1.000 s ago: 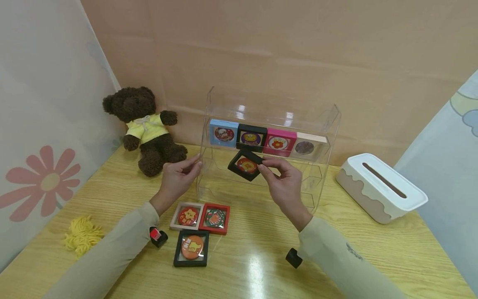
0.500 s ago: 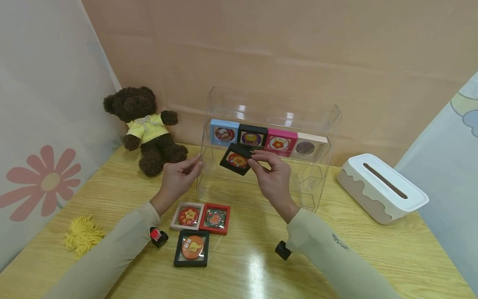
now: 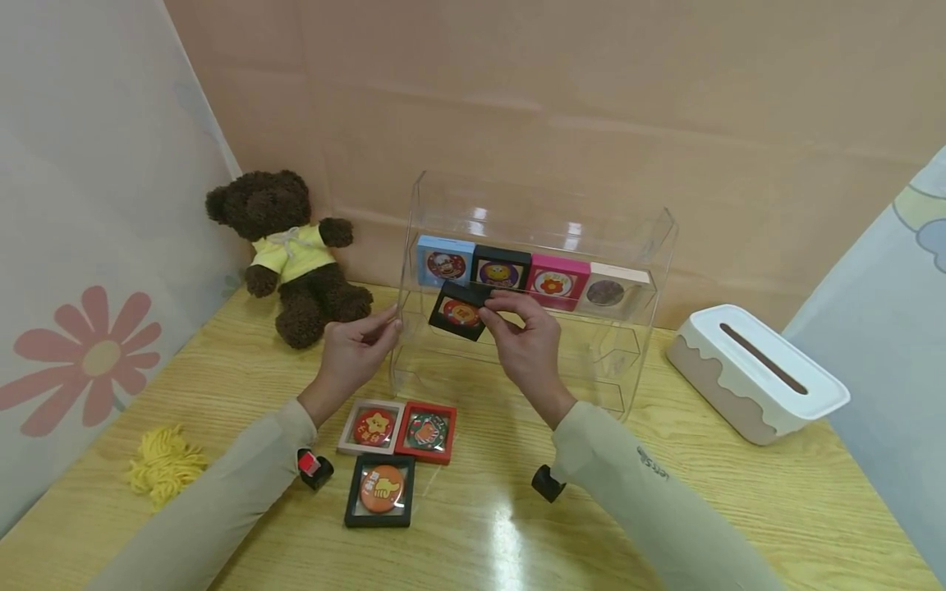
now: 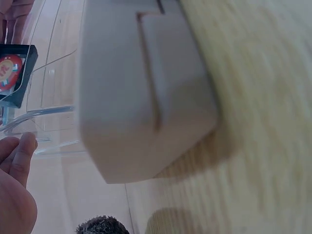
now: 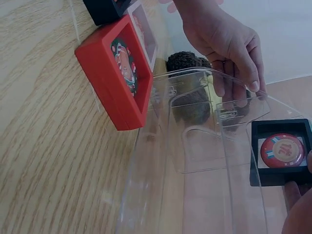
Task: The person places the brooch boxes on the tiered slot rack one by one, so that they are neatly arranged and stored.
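A clear acrylic display rack [image 3: 532, 217] stands on the wooden table [image 3: 502, 542]. My left hand [image 3: 351, 355] pinches its left side edge between thumb and fingers. My right hand [image 3: 526, 345] holds a black square display frame [image 3: 445, 320] with a round red badge inside, gripping its right side. That frame is tilted, in front of the rack below the occupied shelf. A light blue [image 3: 446, 261], a black [image 3: 502, 268], a pink [image 3: 558, 281] and a cream frame [image 3: 615, 287] stand side by side on that shelf. The right wrist view shows the held frame [image 5: 280, 176] beside the clear plastic.
Before the rack lie a pale pink frame [image 3: 369, 427], a red frame [image 3: 426, 432] and another black frame [image 3: 378, 492]. A brown teddy bear [image 3: 277, 238] sits back left, yellow yarn [image 3: 166, 464] front left. At right stands a white-and-beige tissue box [image 3: 757, 373].
My right hand has carried the black frame leftward and slightly up toward the rack, its tilt lessening. My left hand stays at the rack's edge.
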A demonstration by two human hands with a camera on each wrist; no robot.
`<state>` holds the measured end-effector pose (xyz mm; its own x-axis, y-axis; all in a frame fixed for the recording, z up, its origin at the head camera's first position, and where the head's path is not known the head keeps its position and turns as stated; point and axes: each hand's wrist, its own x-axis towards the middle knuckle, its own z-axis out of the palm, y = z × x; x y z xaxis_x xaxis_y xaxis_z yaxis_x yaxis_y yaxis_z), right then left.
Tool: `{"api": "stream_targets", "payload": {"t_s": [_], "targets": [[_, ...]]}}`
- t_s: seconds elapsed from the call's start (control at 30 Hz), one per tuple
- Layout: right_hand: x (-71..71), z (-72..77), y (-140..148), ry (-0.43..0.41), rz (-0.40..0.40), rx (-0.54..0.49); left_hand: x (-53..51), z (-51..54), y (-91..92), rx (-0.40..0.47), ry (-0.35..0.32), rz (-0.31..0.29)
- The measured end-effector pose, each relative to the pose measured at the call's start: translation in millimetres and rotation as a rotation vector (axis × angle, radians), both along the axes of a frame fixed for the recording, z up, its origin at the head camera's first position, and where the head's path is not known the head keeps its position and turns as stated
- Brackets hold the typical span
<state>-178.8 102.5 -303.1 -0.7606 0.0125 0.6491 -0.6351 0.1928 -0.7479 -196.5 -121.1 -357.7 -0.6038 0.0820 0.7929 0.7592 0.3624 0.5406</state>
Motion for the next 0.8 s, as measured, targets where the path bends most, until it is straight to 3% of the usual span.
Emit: {"api": "stream_targets", "payload": {"t_s": [0.1, 0.23, 0.47, 0.53, 0.7, 0.8], "targets": [[-0.6, -2.4, -3, -0.009, -0.013, 0.032, 7.2, 8.2, 2.8, -0.002, 0.002, 0.007], [0.1, -4.1, -6, -0.005, -0.018, 0.069, 9.0, 9.4, 3.7, 0.014, 0.003, 0.013], [0.3, -5.2, -12, 0.012, 0.010, 0.100, 7.7, 7.4, 3.2, 0.009, 0.003, 0.015], [-0.6, -6.2, -13, 0.015, 0.012, 0.108, 1.9, 0.3, 0.4, 0.010, 0.001, 0.009], [-18.3, -27.4, -11, 0.007, -0.002, 0.123, -6.2, -10.6, -3.8, 0.004, -0.012, 0.011], [-24.3, -35.7, -10, 0.006, -0.004, 0.136, 3.4, 1.1, 0.2, -0.011, -0.018, 0.022]]}}
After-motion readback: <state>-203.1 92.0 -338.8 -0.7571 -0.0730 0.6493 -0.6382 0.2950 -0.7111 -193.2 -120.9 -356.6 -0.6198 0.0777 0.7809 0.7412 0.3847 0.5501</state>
